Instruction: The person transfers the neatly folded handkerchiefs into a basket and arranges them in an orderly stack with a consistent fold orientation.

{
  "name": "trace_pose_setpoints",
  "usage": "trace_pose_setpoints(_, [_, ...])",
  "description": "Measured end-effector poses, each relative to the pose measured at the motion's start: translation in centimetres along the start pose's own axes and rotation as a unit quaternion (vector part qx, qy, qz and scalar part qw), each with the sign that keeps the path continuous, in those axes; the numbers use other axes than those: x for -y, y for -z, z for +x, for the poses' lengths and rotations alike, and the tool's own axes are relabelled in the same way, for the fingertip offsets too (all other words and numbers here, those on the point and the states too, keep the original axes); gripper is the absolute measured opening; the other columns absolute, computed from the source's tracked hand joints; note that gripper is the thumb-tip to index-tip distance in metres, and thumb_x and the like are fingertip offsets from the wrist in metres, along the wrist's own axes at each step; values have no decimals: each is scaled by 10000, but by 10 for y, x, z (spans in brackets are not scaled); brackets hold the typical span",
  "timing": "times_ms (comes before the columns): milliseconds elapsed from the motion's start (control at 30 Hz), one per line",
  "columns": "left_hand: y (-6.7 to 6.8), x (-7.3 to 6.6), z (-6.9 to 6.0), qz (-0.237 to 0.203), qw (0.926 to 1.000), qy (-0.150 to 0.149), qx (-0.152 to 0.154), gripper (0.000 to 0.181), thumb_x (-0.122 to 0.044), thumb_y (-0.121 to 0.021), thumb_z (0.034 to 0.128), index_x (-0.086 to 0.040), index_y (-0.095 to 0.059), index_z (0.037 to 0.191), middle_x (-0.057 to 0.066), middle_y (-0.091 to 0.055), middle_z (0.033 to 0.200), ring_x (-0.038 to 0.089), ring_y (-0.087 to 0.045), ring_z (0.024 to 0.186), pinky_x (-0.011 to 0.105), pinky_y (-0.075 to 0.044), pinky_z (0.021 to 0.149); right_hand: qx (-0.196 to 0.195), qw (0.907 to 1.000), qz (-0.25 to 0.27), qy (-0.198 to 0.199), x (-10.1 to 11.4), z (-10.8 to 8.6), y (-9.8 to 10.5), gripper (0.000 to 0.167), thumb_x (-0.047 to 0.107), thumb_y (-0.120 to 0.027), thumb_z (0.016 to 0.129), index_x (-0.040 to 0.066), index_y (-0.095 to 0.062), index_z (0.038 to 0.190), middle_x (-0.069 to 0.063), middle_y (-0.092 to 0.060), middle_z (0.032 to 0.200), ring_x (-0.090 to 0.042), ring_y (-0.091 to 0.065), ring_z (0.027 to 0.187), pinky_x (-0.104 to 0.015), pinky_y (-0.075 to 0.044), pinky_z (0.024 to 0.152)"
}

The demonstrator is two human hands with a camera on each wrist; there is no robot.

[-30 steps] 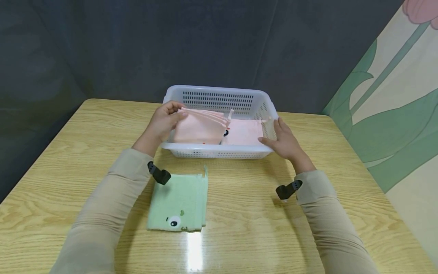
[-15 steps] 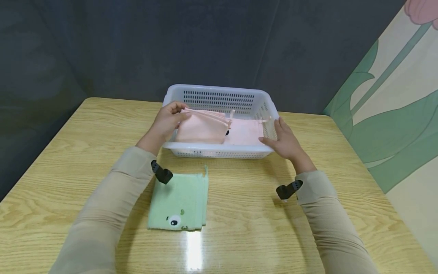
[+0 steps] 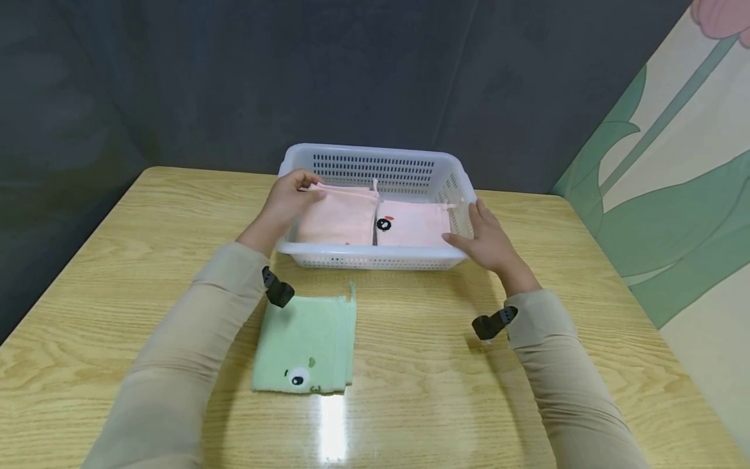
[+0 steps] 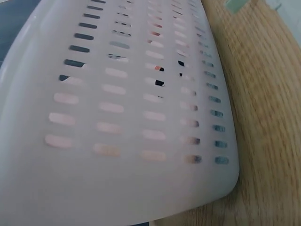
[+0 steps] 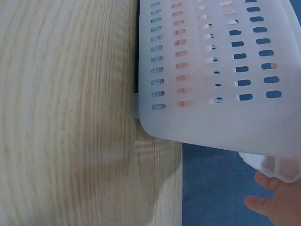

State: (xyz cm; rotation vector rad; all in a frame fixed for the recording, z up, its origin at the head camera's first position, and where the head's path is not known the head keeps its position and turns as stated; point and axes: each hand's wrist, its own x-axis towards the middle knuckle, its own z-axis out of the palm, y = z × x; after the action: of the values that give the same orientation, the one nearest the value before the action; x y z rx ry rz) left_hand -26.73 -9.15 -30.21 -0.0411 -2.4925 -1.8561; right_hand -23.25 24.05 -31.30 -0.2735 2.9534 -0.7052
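Observation:
A white perforated plastic basket [image 3: 375, 256] stands at the back of the table. Inside it on the left is a stack of folded pink towels [image 3: 338, 215]; my left hand [image 3: 288, 203] pinches their upper left edge between thumb and fingers. Another folded pink towel [image 3: 418, 221], with a black embroidered eye, lies to its right in the basket. My right hand [image 3: 489, 240] rests at the basket's front right corner, thumb over the front rim and fingers extended along the right side. Its fingertips [image 5: 263, 203] show beside the basket's end in the right wrist view. The left wrist view hides the left hand.
A folded green towel [image 3: 305, 345] with an embroidered eye and a hanging loop lies on the wooden table [image 3: 422, 365], in front of the basket. Behind the table hangs a dark curtain [image 3: 363, 71]. A wall with painted flowers [image 3: 674, 195] stands at the right.
The left-hand stack of pink towels has shifted slightly left and straightened, showing more of the right towel's black eye. My right hand stays at the basket corner; the green towel has not moved.

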Motion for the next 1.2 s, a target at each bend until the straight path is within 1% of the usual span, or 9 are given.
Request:
trace_pose_setpoints(167, [-2, 2, 5, 264, 9995, -112, 126, 183, -38, -574, 817, -3, -543, 994, 85, -486, 996, 198, -428, 906, 288, -390, 723, -17, 10000, -29, 4, 1, 0, -1, 898, 522, -451, 819, -27, 7, 1362, -154, 104, 1416, -345, 42, 1273, -524, -47, 981])
trace_pose_setpoints(367, [-3, 5, 9, 707, 9970, -113, 308, 180, -58, -552, 837, -15, -532, 1010, 93, -499, 1070, 215, -443, 959, 314, -399, 761, -11, 10000, -40, -8, 2, 0, -1, 898, 519, -454, 818, -25, 9, 1363, -152, 106, 1415, -345, 41, 1274, -525, -48, 980])
trace_pose_setpoints(467, [-5, 6, 10, 991, 9942, -124, 391, 184, -72, -543, 846, -28, -535, 1024, 87, -507, 1070, 217, -455, 961, 324, -398, 771, -11, 10000, -35, -8, 2, 1, -1, 896, 516, -455, 819, -26, 8, 1362, -154, 105, 1415, -350, 39, 1273, -525, -46, 980])
trace_pose_setpoints(567, [-6, 7, 10, 1184, 9917, -212, 455, 183, -61, -535, 848, -24, -534, 1027, 97, -516, 1054, 227, -463, 961, 331, -393, 784, -13, 10000, -20, -9, 2, 1, -1, 893, 516, -452, 820, -25, 6, 1363, -151, 106, 1416, -347, 42, 1273, -524, -45, 981])
trace_pose_setpoints(733, [-8, 7, 10, 1318, 9895, -303, 501, 194, -55, -528, 848, -14, -526, 1038, 110, -526, 1041, 227, -469, 955, 321, -390, 793, 8, 10000, -16, -40, 2, 0, 0, 890, 517, -447, 823, -24, 11, 1362, -140, 115, 1416, -336, 54, 1274, -519, -41, 983])
trace_pose_setpoints(833, [-8, 7, 11, 1434, 9880, -220, 528, 226, -62, -513, 856, -15, -505, 1077, 114, -519, 1072, 224, -465, 968, 317, -391, 802, 19, 10000, -12, -71, 2, 0, 0, 891, 517, -449, 822, -22, 11, 1363, -136, 117, 1417, -335, 55, 1275, -519, -38, 983])
trace_pose_setpoints(900, [-8, 7, 11, 1602, 9854, -164, 556, 263, -61, -504, 859, -12, -478, 1116, 122, -502, 1115, 229, -455, 1001, 325, -384, 825, 22, 10000, -17, -78, 2, 0, 0, 892, 516, -452, 821, -22, 9, 1363, -136, 114, 1417, -336, 53, 1275, -517, -36, 984])
trace_pose_setpoints(1100, [-7, 7, 13, 2243, 9719, 68, 710, 437, -96, -509, 860, -17, -344, 1257, 138, -376, 1284, 262, -345, 1173, 358, -294, 943, 19, 10000, -24, -71, 2, 0, 0, 886, 507, -454, 824, -25, 7, 1362, -140, 110, 1417, -339, 51, 1275, -517, -35, 984])
trace_pose_setpoints(1200, [-6, 7, 14, 2258, 9716, 162, 686, 487, -110, -506, 860, -11, -300, 1290, 150, -341, 1313, 271, -310, 1202, 361, -271, 962, 13, 10000, -19, -68, 2, 0, 0, 887, 509, -453, 824, -26, 7, 1362, -140, 111, 1417, -340, 51, 1274, -519, -36, 983])
